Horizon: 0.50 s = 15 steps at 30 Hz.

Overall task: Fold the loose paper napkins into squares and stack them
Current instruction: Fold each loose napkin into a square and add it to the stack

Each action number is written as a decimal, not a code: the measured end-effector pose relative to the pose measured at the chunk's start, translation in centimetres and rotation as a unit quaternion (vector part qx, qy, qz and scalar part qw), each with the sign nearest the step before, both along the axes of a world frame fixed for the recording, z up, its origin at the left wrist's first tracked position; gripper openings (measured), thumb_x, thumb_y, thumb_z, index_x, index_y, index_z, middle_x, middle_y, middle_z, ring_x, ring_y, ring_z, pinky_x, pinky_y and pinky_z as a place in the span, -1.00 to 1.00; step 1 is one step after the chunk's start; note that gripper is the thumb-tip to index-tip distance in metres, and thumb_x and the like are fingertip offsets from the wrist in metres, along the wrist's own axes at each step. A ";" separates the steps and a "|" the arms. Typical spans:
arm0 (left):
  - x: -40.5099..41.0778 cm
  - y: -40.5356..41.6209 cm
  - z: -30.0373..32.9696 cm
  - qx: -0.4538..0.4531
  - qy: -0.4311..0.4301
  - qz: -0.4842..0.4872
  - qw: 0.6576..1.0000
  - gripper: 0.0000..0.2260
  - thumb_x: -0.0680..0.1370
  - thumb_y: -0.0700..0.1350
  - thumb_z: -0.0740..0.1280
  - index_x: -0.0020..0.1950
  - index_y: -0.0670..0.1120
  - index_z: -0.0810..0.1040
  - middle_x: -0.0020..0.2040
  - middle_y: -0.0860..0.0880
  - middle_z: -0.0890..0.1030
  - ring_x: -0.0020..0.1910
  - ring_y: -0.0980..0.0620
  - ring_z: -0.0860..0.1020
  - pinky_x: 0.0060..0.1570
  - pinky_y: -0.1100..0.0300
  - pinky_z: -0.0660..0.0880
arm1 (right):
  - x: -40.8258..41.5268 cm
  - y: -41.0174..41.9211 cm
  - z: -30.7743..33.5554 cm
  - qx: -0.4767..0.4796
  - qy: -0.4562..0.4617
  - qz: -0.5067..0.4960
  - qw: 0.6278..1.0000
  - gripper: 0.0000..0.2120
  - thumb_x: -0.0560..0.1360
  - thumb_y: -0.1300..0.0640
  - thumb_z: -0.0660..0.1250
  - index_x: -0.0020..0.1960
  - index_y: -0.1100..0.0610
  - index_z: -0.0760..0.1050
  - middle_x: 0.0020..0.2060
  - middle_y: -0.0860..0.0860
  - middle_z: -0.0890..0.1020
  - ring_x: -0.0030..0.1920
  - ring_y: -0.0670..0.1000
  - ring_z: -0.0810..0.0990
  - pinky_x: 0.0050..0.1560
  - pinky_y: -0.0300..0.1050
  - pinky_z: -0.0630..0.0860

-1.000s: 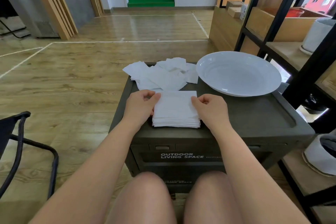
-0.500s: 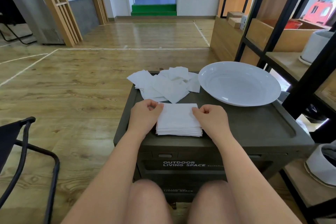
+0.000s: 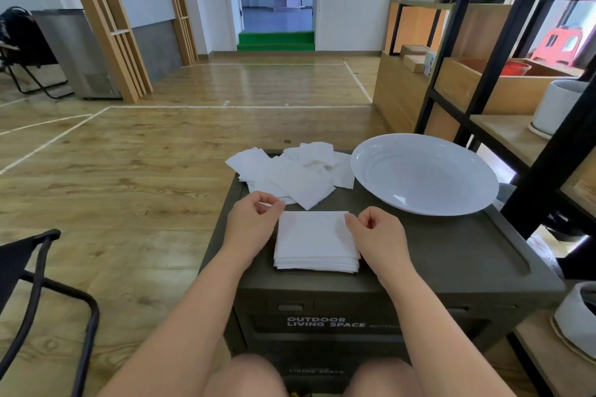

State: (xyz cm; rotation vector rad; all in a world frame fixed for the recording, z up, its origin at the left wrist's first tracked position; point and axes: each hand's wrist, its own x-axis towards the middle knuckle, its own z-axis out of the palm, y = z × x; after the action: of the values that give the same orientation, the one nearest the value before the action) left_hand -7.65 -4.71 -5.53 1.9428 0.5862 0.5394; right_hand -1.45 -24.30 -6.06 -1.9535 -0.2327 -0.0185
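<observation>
1. I see one neat stack of folded white paper napkin squares [image 3: 316,240] at the near middle of the dark green box-top counter [image 3: 451,255]; several layers, count unclear.
2. My left hand [image 3: 250,224] and right hand [image 3: 379,235] flank it, fingers loosely curled, gripping nothing.
3. One heap of loose white napkins [image 3: 290,174] lies behind, uncountable, so I judge much remains.
4. One white round plate [image 3: 424,174] sits right.

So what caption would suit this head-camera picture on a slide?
Both hands, left and right, flank a stack of folded napkins on a dark storage box, loose napkins behind.
</observation>
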 end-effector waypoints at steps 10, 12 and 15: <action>7.5 3.2 3.5 0.452 0.184 -0.242 0.838 -0.67 0.53 -0.09 0.27 0.29 0.04 0.52 0.30 0.02 0.48 0.30 -0.02 0.37 0.28 0.09 0.32 | 0.5 0.0 -0.3 0.031 0.018 -0.009 0.999 -0.69 0.49 0.04 0.31 -0.36 0.11 0.31 -0.54 -0.11 0.31 -0.53 -0.18 0.28 -0.40 -0.25 0.27; 8.0 2.9 3.5 0.476 0.182 -0.242 0.826 -0.70 0.55 -0.04 0.24 0.26 0.05 0.55 0.27 0.03 0.53 0.27 0.00 0.42 0.23 0.12 0.36 | 0.5 0.0 -0.3 0.026 0.014 0.000 1.000 -0.70 0.49 0.06 0.30 -0.36 0.11 0.31 -0.53 -0.11 0.30 -0.52 -0.18 0.28 -0.42 -0.27 0.27; 7.9 2.3 3.6 0.488 0.156 -0.221 0.830 -0.76 0.58 0.02 0.21 0.10 0.04 0.64 0.08 0.03 0.64 0.10 0.01 0.51 -0.03 0.16 0.41 | 0.4 0.0 -0.3 0.033 0.014 0.005 0.999 -0.70 0.49 0.06 0.30 -0.36 0.11 0.31 -0.56 -0.12 0.30 -0.53 -0.18 0.28 -0.48 -0.36 0.28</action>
State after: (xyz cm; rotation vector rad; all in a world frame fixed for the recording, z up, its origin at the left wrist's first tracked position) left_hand 0.30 -2.43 -1.90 3.0696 -0.0241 0.2095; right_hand -1.03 -24.33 -6.32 -1.8858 -0.2200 0.0083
